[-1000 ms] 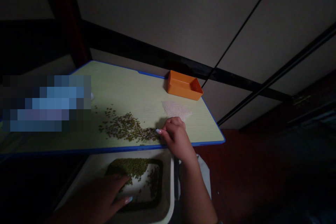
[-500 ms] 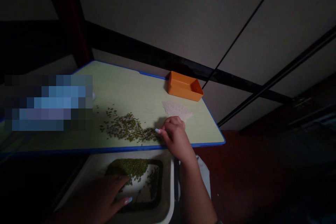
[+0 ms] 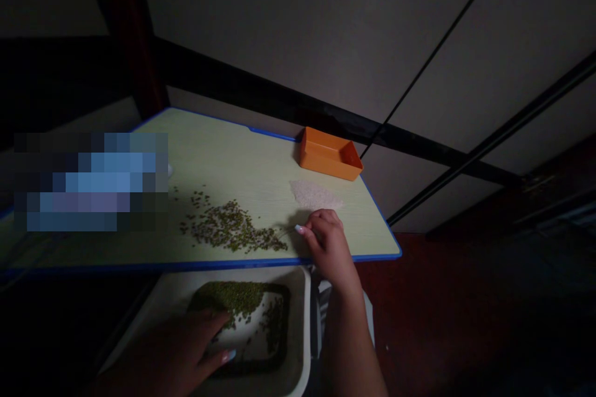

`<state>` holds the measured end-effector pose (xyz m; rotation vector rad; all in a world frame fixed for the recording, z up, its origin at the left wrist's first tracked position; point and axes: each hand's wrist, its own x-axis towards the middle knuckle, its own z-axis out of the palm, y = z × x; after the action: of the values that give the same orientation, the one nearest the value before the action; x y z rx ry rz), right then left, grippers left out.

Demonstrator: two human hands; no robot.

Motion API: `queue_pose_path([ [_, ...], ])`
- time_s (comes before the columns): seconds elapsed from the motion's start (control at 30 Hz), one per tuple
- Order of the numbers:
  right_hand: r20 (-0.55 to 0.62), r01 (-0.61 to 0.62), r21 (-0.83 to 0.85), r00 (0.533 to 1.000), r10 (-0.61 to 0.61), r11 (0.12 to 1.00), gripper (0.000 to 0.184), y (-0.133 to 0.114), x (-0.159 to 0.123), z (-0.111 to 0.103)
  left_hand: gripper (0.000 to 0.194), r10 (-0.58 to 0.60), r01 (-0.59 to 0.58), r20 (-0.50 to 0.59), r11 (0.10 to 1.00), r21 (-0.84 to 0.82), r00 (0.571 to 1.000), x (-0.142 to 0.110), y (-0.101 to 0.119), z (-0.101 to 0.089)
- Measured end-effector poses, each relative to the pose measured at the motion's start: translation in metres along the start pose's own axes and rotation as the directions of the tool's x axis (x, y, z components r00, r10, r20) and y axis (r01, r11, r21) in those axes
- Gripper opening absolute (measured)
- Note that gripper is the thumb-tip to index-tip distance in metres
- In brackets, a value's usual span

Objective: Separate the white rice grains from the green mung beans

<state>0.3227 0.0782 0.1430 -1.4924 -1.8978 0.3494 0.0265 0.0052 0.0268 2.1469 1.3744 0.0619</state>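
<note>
My right hand (image 3: 326, 239) is curled closed above the table, just in front of a small pile of white grains (image 3: 313, 193) that look like rice. A faint thin line runs left from its fingertips, too dim to name. To its left lie scattered small green beans (image 3: 228, 226), mixed with paler bits. My left hand (image 3: 195, 341) reaches over a white tub (image 3: 305, 322) below the table edge, thumb and forefinger apart. A heap of green beans (image 3: 237, 294) lies in the tub by its fingertips; its other fingers are in shadow.
The pale table (image 3: 223, 155) has a blue rim. An orange open box (image 3: 328, 164) stands at its back right, near the wall panels (image 3: 288, 31). A blurred blue patch (image 3: 102, 180) covers the table's left part. Dark red floor (image 3: 419, 310) shows at right.
My right hand has drawn a little to the right, away from the scattered beans, uncovering their right end. The left hand stays over the tub.
</note>
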Motion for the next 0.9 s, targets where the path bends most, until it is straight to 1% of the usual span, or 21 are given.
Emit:
queue_pose_path([
  [0.13, -0.151, -0.054, -0.014, 0.987, 0.051, 0.998, 0.027, 0.019, -0.008, -0.008, 0.048, -0.022, 0.021, 0.011, 0.999, 0.032, 1.000, 0.000, 0.002, -0.003],
  [0.2, -0.186, -0.081, -0.045, 0.980, 0.071, 0.996, 0.026, 0.023, -0.011, -0.009, 0.046, -0.016, 0.016, 0.008, 0.999, 0.035, 1.000, 0.001, 0.003, -0.004],
  [0.3, -0.164, -0.097, -0.077, 0.983, 0.083, 0.992, 0.027, 0.023, -0.011, -0.003, 0.045, -0.007, 0.007, -0.002, 1.000, 0.028, 1.000, 0.002, 0.002, -0.003],
  [0.4, -0.116, -0.082, -0.044, 0.990, 0.076, 0.996, 0.028, 0.019, -0.009, 0.004, 0.047, -0.005, 0.005, -0.005, 1.000, 0.028, 1.000, 0.003, 0.002, -0.003],
  [0.47, -0.094, -0.067, -0.009, 0.993, 0.066, 0.998, 0.028, 0.017, -0.008, 0.006, 0.050, -0.007, 0.007, 0.018, 0.999, 0.038, 1.000, 0.003, 0.002, -0.003],
  [0.6, -0.057, -0.051, 0.020, 0.997, 0.052, 0.999, 0.029, 0.014, -0.008, 0.005, 0.050, -0.012, 0.011, 0.039, 0.999, 0.046, 0.999, 0.002, 0.002, -0.002],
  [0.8, -0.032, -0.038, 0.033, 0.999, 0.039, 0.999, 0.028, 0.012, -0.011, 0.003, 0.044, 0.009, -0.009, -0.018, 1.000, 0.005, 1.000, 0.003, -0.001, -0.001],
  [0.9, -0.027, -0.036, 0.041, 0.999, 0.037, 0.999, 0.028, 0.012, -0.012, 0.000, 0.044, 0.009, -0.009, -0.017, 1.000, -0.006, 1.000, 0.004, 0.000, -0.003],
])
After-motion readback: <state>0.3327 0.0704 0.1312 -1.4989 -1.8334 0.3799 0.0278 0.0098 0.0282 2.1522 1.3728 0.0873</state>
